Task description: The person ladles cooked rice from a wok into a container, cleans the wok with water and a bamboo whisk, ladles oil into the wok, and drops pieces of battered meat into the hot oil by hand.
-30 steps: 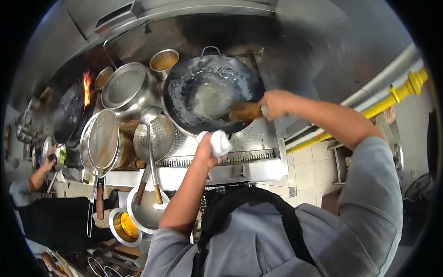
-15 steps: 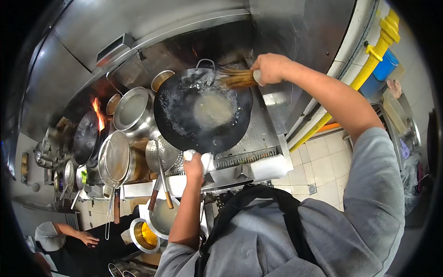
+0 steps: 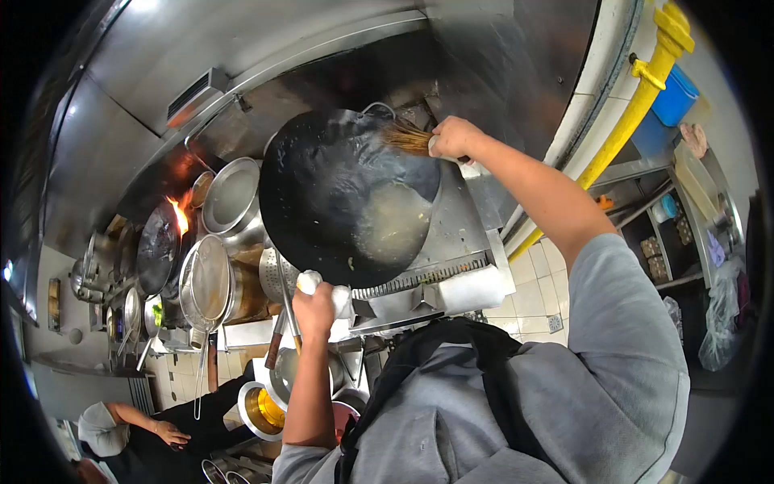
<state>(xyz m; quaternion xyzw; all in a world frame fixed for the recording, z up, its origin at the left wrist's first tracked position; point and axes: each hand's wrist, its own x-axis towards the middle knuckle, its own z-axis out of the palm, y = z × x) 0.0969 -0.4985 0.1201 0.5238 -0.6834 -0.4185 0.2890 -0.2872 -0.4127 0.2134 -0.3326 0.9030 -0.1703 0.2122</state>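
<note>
A large black wok (image 3: pixel 298 202) tilts on the stove in front of me, its left side raised. Cloudy water (image 3: pixel 393 226) pools toward its right side, and steam blurs part of the inside. My left hand (image 3: pixel 313 310) is closed on a folded white cloth (image 3: pixel 340 302) at the wok's near rim; the cloth hides whatever part of the wok is gripped. At the far right rim, my right hand (image 3: pixel 456 137) grips the bound end of a bamboo wok brush (image 3: pixel 408 139). The brush's bristles point left into the wok, close to its far loop handle (image 3: pixel 377 106).
Left of the wok stand a wire strainer (image 3: pixel 208 278), a perforated skimmer (image 3: pixel 274 274) and a steel pot (image 3: pixel 230 194). Flame (image 3: pixel 179 216) rises beside another dark wok (image 3: pixel 157 248). A bowl of yellow liquid (image 3: pixel 272 410) sits low left, near a co-worker's hand (image 3: pixel 171 434). A yellow pipe (image 3: pixel 617 149) runs right.
The wok has tipped and shifted left, with its water moving toward the right. My left hand and cloth have moved left and slightly down; my right hand with the brush has shifted slightly left.
</note>
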